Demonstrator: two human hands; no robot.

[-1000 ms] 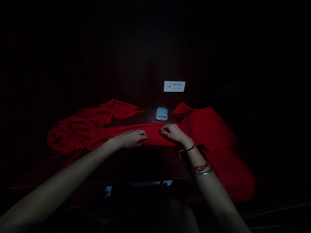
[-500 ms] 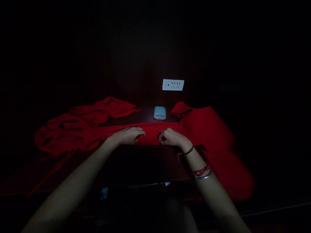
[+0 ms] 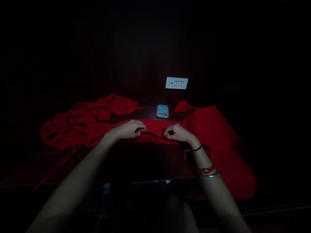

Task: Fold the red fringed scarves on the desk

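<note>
cloth: red cloth [image 3: 155, 127] lay on the counter [image 3: 145, 158], just in front of the phone [image 3: 162, 111] | grip: left hand [image 3: 128, 129] and right hand [image 3: 178, 133] each pinched its near edge, fingers pressed together | done: stretch in front of the phone looked flat | undone: heap left of the phone was crumpled, part right of it hung off the counter

Phone [image 3: 162, 111] screen blurred — right end of red cloth [image 3: 209, 129] smeared.
</note>
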